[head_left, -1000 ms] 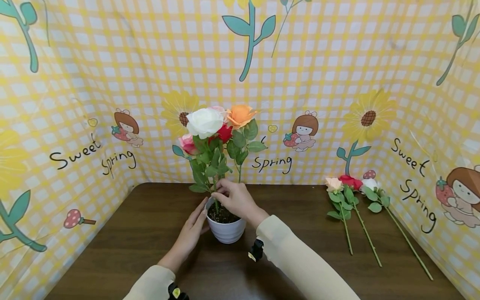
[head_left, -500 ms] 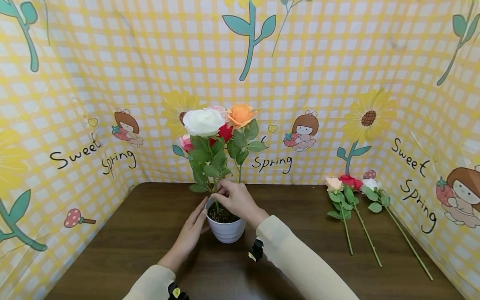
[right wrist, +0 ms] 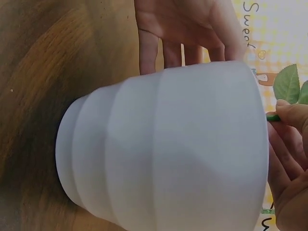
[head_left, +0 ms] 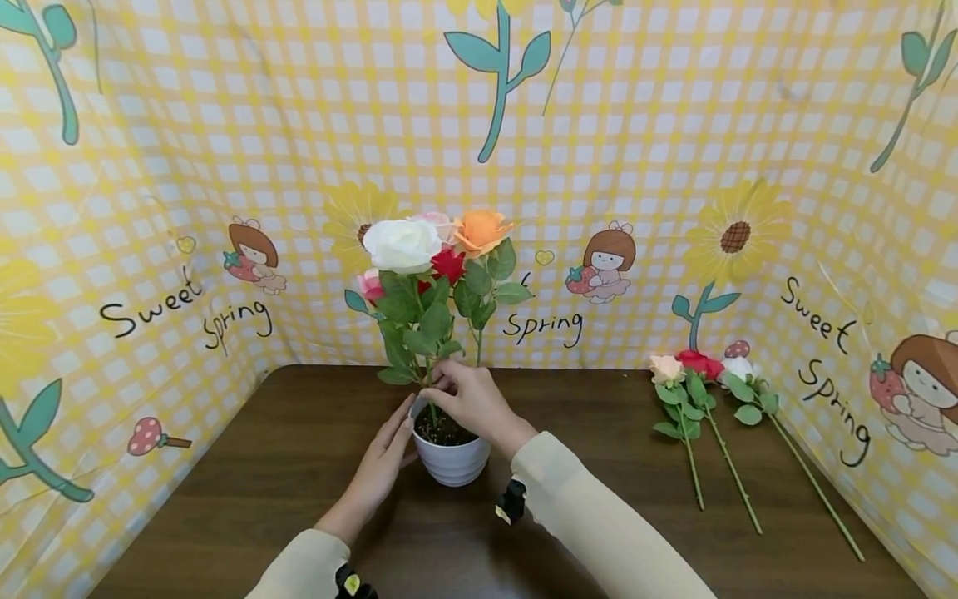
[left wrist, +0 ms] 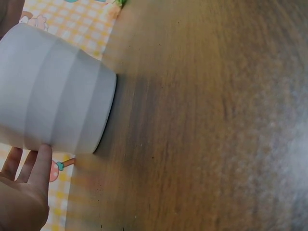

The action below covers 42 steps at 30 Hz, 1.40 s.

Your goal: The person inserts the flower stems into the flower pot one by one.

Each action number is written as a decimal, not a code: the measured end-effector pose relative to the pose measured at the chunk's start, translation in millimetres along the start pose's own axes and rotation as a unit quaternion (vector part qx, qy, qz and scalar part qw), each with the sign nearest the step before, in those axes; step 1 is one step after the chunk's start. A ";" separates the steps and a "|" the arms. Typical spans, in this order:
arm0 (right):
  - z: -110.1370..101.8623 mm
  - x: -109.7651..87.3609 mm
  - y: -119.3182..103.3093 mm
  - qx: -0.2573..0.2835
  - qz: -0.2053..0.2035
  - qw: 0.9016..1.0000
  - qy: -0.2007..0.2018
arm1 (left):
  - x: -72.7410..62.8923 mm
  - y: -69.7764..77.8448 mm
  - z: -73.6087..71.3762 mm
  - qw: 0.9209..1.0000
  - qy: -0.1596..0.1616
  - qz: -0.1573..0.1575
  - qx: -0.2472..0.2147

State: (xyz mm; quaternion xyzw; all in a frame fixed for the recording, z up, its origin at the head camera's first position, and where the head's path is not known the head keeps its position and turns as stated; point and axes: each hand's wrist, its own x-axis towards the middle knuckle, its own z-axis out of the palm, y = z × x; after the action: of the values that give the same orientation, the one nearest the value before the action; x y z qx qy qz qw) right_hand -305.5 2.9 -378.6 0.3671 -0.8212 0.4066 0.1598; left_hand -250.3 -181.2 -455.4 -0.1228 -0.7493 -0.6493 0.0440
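Note:
A white ribbed flowerpot (head_left: 452, 462) with dark soil stands on the table, holding several artificial roses. My right hand (head_left: 473, 403) is over the pot's rim and pinches the green stem (right wrist: 273, 117) of the white rose (head_left: 404, 245) between thumb and fingers. My left hand (head_left: 380, 457) rests against the pot's left side with its fingers straight, as the left wrist view also shows. Behind the white bloom are an orange rose (head_left: 481, 231), a red rose (head_left: 449, 265) and pink ones, partly hidden. Leaves and my right hand cover some of the stems.
On the right side of the dark wooden table (head_left: 247, 482) lie a peach rose (head_left: 666, 368), a red rose (head_left: 700, 363) and another white rose (head_left: 738, 370), stems toward the front. Yellow checked cloth (head_left: 636, 125) walls in the back and both sides.
The white rose's bloom has shifted slightly left and turned, and its leaves with it. Both hands keep nearly the same places at the pot.

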 end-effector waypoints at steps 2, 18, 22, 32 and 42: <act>-0.3 -0.9 -0.1 0.004 0.010 1.000 -0.002 | -0.3 0.2 0.1 1.000 -0.002 0.000 0.001; -7.5 -4.3 -1.4 0.015 0.026 0.999 -0.014 | 1.4 -0.8 -1.3 1.000 0.001 -0.002 0.010; -11.7 -7.0 -0.6 0.022 0.037 0.999 -0.022 | 0.6 0.8 -0.8 1.000 0.000 -0.003 0.005; -26.7 -19.8 0.8 0.033 0.031 0.999 -0.022 | 0.2 1.4 -0.4 1.000 -0.001 0.000 -0.002; -45.5 -36.4 10.1 0.029 0.033 0.999 -0.010 | 0.0 2.1 -0.6 1.000 0.002 -0.002 0.003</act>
State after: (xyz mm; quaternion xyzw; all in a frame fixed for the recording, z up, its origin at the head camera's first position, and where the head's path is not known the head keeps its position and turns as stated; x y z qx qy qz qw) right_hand -289.8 59.8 -376.4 0.3484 -0.8225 0.4312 0.1274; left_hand -249.9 -181.6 -453.3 -0.1199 -0.7516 -0.6471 0.0446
